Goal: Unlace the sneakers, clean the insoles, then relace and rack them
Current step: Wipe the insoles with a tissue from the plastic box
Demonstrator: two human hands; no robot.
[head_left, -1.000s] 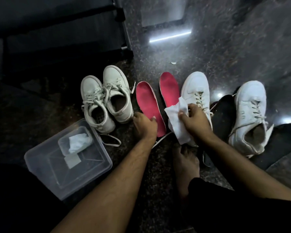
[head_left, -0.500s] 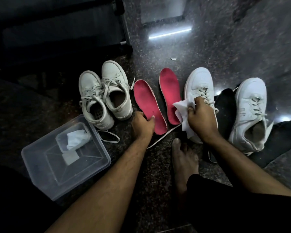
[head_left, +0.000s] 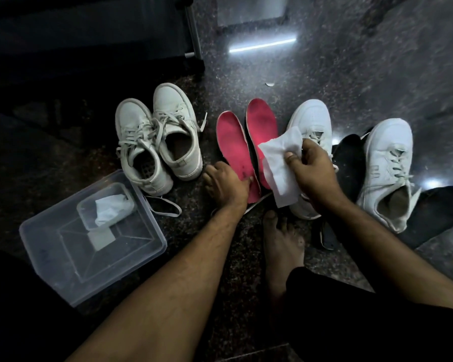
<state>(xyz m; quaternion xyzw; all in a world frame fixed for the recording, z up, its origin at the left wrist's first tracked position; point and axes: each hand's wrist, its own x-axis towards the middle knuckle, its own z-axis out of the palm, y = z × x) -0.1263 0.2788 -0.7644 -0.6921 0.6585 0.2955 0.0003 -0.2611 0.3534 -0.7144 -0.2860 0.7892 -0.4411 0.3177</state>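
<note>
A: What's around the work area?

B: Dark speckled stone floor [head_left: 351, 74]. Clear plastic bin [head_left: 63, 257] at lower left, w/ a smaller clear tub [head_left: 85, 212] inside holding a crumpled white wipe [head_left: 107, 207]. A dark rack frame [head_left: 191, 30] at top left, mostly in shadow. A bare foot [head_left: 283, 246] sits between the forearms, toes just below the insoles.

A: Anything in the way?

B: The white wipe [head_left: 280, 163] in the right hand [head_left: 311, 173] covers the heel end of the right red insole [head_left: 262, 124] and part of the middle white sneaker [head_left: 311, 118]. A loose white lace [head_left: 165, 207] trails on the floor by the bin.

A: Insoles – where, which way?

B: Both flat on the floor, side by side, between the grey-white laced pair [head_left: 154, 137] and the middle sneaker. Long axes run roughly away from the person, toes far, heels near. The left red insole [head_left: 233, 142] tilts slightly left.

A: Hands?

B: Left hand [head_left: 225, 184] rests on the heel end of the left insole, fingers curled at its edge, thumb on the red face. Right hand pinches the wipe, thumb on top.

A: Textures?

B: Insoles: matte red fabric, some dark smudges, pale rim. Wipe: thin, creased sheet. Sneakers: smooth white uppers. Far right sneaker [head_left: 387, 165] is laced; black insole-shaped pieces [head_left: 351, 163] lie between and beside the right two shoes.
</note>
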